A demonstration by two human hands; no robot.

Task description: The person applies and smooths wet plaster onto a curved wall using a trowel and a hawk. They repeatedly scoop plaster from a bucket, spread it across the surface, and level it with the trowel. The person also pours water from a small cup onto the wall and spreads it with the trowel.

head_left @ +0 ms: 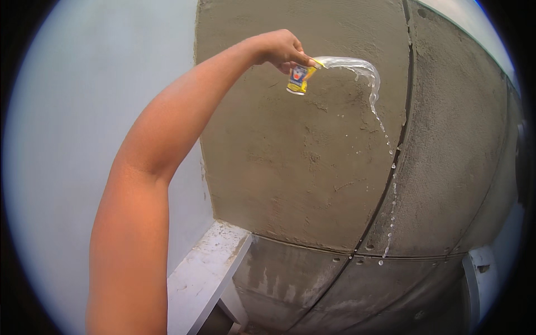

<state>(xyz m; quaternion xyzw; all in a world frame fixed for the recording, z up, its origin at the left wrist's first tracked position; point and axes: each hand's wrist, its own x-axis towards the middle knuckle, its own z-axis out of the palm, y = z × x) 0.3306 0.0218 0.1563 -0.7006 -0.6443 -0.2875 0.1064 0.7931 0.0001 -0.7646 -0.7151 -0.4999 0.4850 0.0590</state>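
Observation:
My left hand (285,51) is raised high, near the wall, at the end of a bent bare arm that comes in from the lower left. Its fingers are closed round the upper part of a small yellow and blue printed cup (299,79). The cup is tilted, with its mouth toward the right and its pale base low at the left. From the mouth a stream of clear water (350,62) arcs to the right, then breaks into drops that fall in front of the wall. My right hand is out of view.
Ahead stands a wall with damp-looking grey cement plaster (268,167), crossed by dark grooves (385,181). A smooth pale wall (72,111) meets it at the left. Below the corner is a white ledge (206,262) spotted with cement; another pale ledge (481,273) stands at the lower right.

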